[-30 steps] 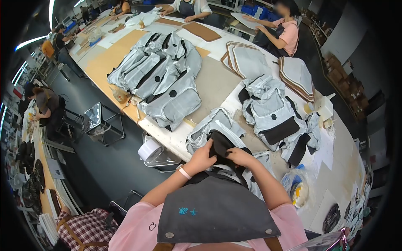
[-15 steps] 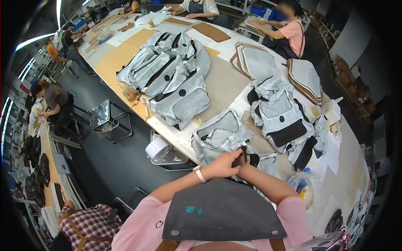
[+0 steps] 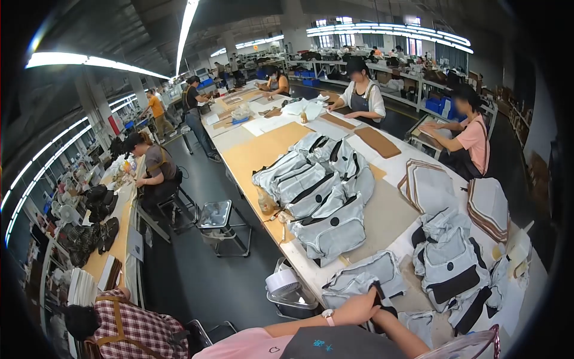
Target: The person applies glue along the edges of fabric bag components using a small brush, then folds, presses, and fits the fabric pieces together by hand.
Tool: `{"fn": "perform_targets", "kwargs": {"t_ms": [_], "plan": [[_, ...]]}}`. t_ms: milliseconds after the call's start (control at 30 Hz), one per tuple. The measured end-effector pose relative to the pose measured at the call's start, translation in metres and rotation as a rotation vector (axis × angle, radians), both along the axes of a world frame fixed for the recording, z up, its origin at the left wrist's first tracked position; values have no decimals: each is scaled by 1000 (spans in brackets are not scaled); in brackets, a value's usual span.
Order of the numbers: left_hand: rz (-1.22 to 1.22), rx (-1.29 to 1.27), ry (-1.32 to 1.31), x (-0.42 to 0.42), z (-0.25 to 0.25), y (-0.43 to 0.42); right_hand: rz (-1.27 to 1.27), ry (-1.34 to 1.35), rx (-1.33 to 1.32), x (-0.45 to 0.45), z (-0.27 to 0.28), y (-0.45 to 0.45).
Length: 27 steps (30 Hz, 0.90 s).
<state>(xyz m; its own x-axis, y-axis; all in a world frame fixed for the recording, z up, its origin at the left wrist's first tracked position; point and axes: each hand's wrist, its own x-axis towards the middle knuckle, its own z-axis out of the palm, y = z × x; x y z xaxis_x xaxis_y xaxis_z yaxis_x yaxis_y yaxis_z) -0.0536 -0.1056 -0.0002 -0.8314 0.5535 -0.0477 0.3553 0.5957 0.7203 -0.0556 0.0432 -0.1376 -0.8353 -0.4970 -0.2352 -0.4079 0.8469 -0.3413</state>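
Note:
My left hand [image 3: 357,307], with a watch on its wrist, is closed on a black strap [image 3: 378,292] near the table's front edge. My right hand [image 3: 384,316] meets it there; its fingers are mostly hidden behind the left hand and the strap. Just beyond both hands lies a light grey bag piece [image 3: 382,268], its opening edged in dark trim. To the right, a stack of grey bag parts [image 3: 449,263] with black panels lies on the table. A bigger pile of grey bags [image 3: 329,230] with black zips sits farther left.
Grey panels with brown edges [image 3: 427,185] are stacked behind, beside another panel stack [image 3: 487,206]. A white container [image 3: 519,248] stands at right. Left of the table are a stool [image 3: 216,215] and a bin with a white roll [image 3: 282,281]. Co-workers sit around the table.
The camera view has tipped up and swung left, so the table and hands appear lower and more of the room shows. My hands remain together at the black strap.

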Motion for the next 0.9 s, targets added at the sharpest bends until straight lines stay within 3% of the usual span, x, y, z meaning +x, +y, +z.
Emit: {"fn": "perform_targets", "kwargs": {"t_ms": [133, 300, 367, 467, 600, 667, 733, 800, 867, 900], "plan": [[35, -176, 166, -5, -9, -27, -2, -68, -356, 12, 2, 2], [6, -283, 403, -23, 4, -58, -401, -561, -640, 50, 62, 14], [-7, -272, 483, -32, 1, -63, -355, -468, -699, 68, 71, 22], [58, 6, 648, -33, -6, -56, -227, -205, -645, 77, 50, 26], [213, 137, 602, -42, -10, -43, -27, 38, -450, 75, 23, 46], [50, 64, 399, -54, -7, -49, 62, 162, -350, 73, 16, 51], [-91, 77, 289, -65, -10, -54, -108, 33, -129, 79, 83, 37], [-12, 115, 333, -70, -9, -53, -281, -61, -16, 82, 113, 35], [119, 209, 347, -66, 1, -51, -255, 603, -309, 92, 119, 44], [159, 196, 336, -62, 8, -50, -305, 616, -394, 92, 127, 44]]}}
